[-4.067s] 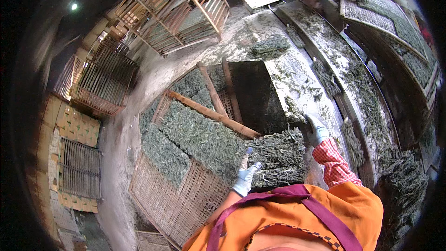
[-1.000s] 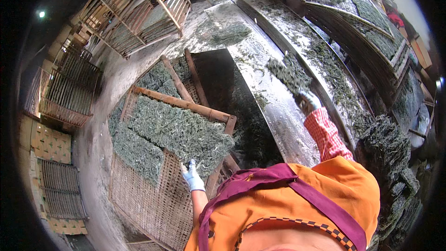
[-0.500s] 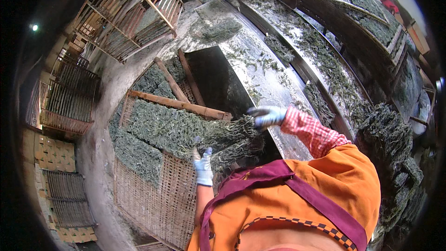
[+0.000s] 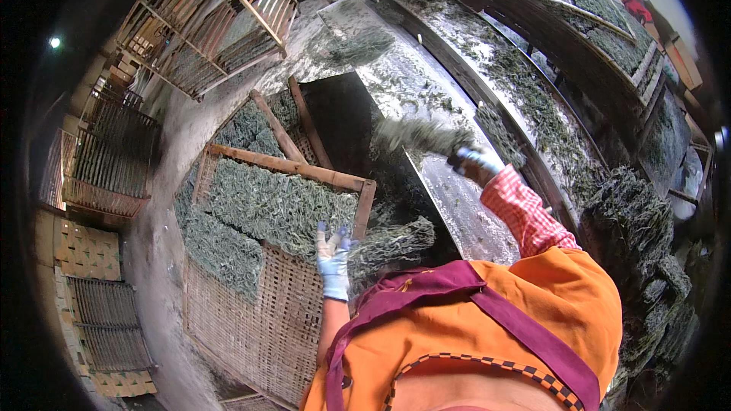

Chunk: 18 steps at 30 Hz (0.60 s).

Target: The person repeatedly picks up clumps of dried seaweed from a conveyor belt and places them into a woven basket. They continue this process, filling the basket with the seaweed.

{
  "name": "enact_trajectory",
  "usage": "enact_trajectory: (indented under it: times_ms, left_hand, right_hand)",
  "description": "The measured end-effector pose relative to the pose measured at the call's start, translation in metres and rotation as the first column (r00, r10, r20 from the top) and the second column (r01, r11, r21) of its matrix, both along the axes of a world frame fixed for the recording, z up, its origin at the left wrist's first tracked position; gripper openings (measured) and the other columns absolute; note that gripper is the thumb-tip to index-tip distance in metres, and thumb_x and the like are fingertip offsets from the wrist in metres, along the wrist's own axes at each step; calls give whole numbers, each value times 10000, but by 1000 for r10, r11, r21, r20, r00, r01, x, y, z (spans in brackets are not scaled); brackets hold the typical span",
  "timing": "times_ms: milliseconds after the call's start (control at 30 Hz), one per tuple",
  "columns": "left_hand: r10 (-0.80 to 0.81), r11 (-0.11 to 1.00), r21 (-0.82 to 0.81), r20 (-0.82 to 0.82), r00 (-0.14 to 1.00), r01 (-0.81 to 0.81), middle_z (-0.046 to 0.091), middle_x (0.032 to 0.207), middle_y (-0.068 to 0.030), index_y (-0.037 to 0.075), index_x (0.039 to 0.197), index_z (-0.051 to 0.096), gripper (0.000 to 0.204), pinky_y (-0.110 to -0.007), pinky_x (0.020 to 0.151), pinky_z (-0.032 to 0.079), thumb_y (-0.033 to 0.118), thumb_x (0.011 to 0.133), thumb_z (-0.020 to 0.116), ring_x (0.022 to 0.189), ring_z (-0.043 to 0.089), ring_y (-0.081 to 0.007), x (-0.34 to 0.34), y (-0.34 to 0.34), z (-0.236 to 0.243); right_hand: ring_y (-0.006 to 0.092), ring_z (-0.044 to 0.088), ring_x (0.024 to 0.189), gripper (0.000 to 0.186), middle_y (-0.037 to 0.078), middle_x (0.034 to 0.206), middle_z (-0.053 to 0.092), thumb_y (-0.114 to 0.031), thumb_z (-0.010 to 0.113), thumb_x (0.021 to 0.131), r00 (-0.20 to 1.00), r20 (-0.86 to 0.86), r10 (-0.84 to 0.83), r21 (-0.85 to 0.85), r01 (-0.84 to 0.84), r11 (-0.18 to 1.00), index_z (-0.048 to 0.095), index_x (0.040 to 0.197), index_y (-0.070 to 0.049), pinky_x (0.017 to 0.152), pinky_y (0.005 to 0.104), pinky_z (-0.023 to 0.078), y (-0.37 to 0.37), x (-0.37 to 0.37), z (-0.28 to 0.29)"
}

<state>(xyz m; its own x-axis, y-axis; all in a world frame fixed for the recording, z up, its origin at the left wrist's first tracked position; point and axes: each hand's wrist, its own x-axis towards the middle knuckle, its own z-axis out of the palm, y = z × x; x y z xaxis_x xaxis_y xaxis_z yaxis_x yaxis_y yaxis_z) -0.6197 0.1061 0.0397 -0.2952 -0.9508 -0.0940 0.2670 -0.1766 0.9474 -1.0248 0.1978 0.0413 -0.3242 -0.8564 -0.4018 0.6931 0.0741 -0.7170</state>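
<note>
Right hand (image 4: 474,164) in its pale blue glove has its fingers clenched around a dark green clump of wet seaweed (image 4: 415,135), now lifted up over the wet grey tabletop (image 4: 457,198). Half a second back that hand was lower and nearer the body, with the bunch dragging toward the mat. Left hand (image 4: 333,257), in the same kind of glove, lies flat with fingers released and spread on the near edge of the green seaweed layer (image 4: 274,202), close to where it was before. That layer covers the far part of a woven bamboo drying mat with a wooden frame (image 4: 259,327); the near part of the mat is bare weave.

Another loose wad of seaweed (image 4: 392,242) lies just right of the left hand, between the mat and the tabletop. A second seaweed-covered mat (image 4: 251,125) sits behind the first. Empty slatted wooden racks (image 4: 221,19) lean further back, with more stacked mats (image 4: 106,160) on the left. A heap of dark seaweed (image 4: 632,221) rises on the right past the orange sleeve. Yellowish cardboard-like stacked boxes (image 4: 80,247) stand at the far left edge; I can't make out their markings.
</note>
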Motion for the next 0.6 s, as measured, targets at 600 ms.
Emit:
enact_trajectory:
  times_ms: [600]
  left_hand:
    - [32, 999, -4, -121, 992, -33, 618, 1093, -126, 80, 1450, 245, 734, -341, 829, 520, 66, 845, 661, 930, 616, -189, 42, -19, 21]
  right_hand:
    - [231, 581, 1090, 609, 87, 1222, 583, -175, 702, 821, 900, -13, 436, -104, -435, 894, 423, 1350, -62, 875, 384, 506, -13, 106, -2]
